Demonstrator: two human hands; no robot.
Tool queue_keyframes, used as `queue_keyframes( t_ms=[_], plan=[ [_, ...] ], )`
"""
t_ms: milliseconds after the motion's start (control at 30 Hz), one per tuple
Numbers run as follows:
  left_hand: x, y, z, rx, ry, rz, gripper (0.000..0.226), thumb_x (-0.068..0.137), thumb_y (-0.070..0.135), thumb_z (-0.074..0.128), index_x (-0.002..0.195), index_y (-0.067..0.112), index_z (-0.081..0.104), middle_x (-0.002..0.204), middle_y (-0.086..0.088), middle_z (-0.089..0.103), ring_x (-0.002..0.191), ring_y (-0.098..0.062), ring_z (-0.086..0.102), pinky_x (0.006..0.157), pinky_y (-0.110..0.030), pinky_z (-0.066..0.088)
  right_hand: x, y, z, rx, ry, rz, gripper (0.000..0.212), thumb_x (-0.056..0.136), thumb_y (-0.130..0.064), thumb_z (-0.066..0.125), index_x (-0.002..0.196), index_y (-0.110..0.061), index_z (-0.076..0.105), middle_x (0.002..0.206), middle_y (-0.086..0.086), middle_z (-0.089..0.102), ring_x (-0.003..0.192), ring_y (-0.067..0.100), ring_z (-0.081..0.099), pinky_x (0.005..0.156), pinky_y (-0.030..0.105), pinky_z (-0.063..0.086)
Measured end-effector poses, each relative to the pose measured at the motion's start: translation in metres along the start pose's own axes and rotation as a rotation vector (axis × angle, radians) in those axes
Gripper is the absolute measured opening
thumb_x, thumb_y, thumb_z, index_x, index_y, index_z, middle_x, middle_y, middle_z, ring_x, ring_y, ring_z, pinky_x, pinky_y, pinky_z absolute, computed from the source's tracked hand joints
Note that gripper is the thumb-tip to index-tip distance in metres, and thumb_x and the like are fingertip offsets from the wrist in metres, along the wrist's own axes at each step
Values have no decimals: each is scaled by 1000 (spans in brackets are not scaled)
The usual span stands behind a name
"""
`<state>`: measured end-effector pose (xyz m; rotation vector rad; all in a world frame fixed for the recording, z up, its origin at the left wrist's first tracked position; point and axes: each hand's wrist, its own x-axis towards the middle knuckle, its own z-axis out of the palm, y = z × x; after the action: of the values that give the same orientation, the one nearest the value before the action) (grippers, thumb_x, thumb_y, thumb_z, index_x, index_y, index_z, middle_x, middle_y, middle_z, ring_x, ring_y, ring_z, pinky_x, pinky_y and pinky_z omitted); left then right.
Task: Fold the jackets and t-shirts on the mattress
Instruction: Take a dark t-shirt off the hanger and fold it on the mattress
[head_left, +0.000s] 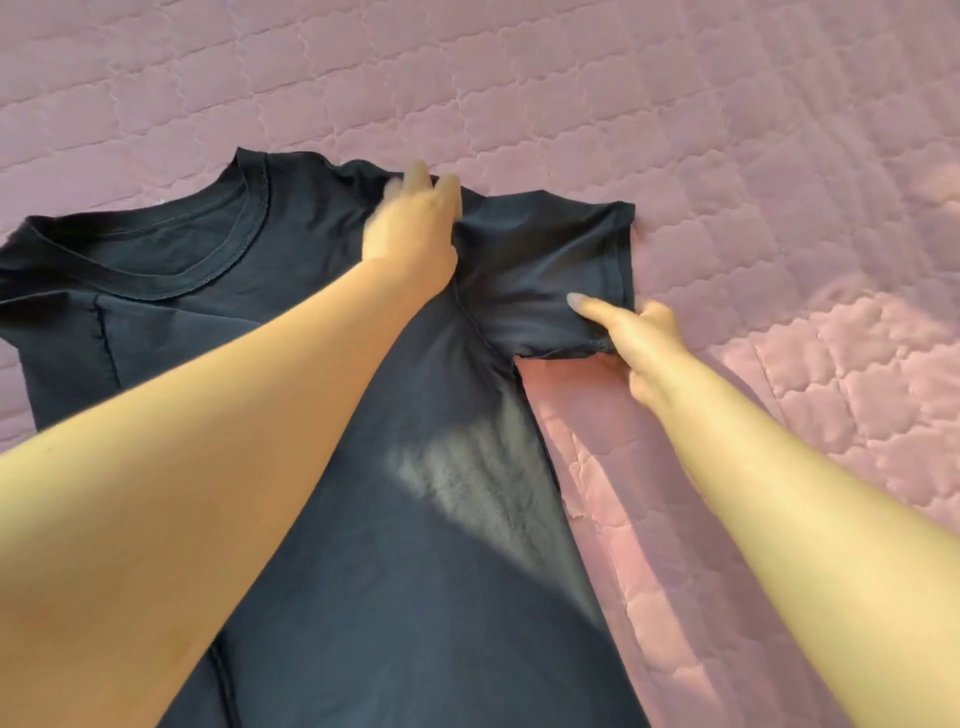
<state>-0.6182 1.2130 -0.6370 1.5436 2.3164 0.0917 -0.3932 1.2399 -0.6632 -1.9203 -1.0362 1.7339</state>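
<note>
Head view, looking down along both bare forearms: the left hand lies on the shoulder of a dark t-shirt, fingers seemingly flat and pressing the cloth down near the seam, though blur makes their exact spread hard to read. The right hand pinches the lower corner of the short sleeve at its hem, with the index finger stretched along the top of the fabric. The sleeve lies out sideways, away from the body of the shirt, so I judge this to be the start of the fold, one hand pinning the shoulder as the other readies the sleeve to be brought inward. The t-shirt lies flat on the pink quilted mattress, collar toward the upper left, hem running out of view at the bottom. The far side by the collar shows a straight edge that may be a fold already made; I cannot be sure. The lengthwise folds and the final halving appear to remain. No jackets or other shirts show here, so how much of the pile is left cannot be told. Nothing lies on the mattress beside the sleeve; only the crossing left forearm hides part of the chest.
</note>
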Motion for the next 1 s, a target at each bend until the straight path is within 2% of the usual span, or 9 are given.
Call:
queue_keyframes(
  t_ms=[167,333,400,467,533,667,733,867,1000],
  plan=[
    [-14,-7,8,-780,-361,-284,61,90,14,61,145,24,36,118,-6,59,107,-18,56,87,-24,47,-24,-28,11,313,-210,70,24,66,7,61,71,-15,54,64,3,56,65,20,57,65,31,50],
    [-37,-34,-36,-1527,-535,-457,63,93,52,53,146,20,38,143,-12,46,121,-30,56,104,-44,46,-77,-68,57,299,-462,2,31,76,12,47,56,-13,46,48,-1,41,42,12,41,42,20,36],
    [-52,-59,-57,-1752,-494,-496,81,85,72,44,141,14,43,136,-17,53,117,-37,60,100,-53,47,-101,-75,95,143,-531,-164,24,69,14,53,78,-9,53,51,-2,48,44,10,46,43,20,37],
    [-73,-90,-75,-1932,-472,-487,97,77,83,37,140,9,44,134,-19,57,119,-41,57,101,-56,43,-116,-69,137,-60,-607,-316,63,67,17,57,122,-13,53,73,0,59,56,6,53,50,20,45],
    [-95,-120,-83,-1898,-455,-480,102,73,85,40,139,8,47,133,-17,58,121,-39,57,101,-56,42,-124,-52,171,-224,-691,-341,91,73,15,61,150,-22,28,104,7,62,70,7,57,62,17,49],
    [-117,-146,-56,-1410,-398,-691,98,58,71,74,138,19,50,133,1,55,121,-21,55,101,-44,45,-123,-14,189,-415,-788,-209,97,79,-2,73,154,-22,16,150,6,38,124,16,50,94,22,44],
    [-116,-147,-31,-1192,-275,-773,88,54,61,82,127,19,58,122,5,57,112,-17,56,96,-36,47,-118,0,182,-498,-762,-200,82,80,-6,73,150,-18,30,147,3,43,131,17,46,103,26,41],
    [-103,-140,-6,-891,7,-720,26,90,29,61,78,10,49,77,-3,52,78,-22,52,61,-28,41,-89,-3,156,-624,-365,-516,42,82,10,48,113,-12,66,108,4,64,102,16,61,98,31,47],
    [-119,-137,-28,-848,373,-663,35,103,28,39,120,0,52,124,-17,58,119,-32,52,97,-37,40,-54,-53,150,-913,-125,-753,65,77,14,32,129,-20,51,128,12,43,109,30,55,91,30,43]
  ],
)
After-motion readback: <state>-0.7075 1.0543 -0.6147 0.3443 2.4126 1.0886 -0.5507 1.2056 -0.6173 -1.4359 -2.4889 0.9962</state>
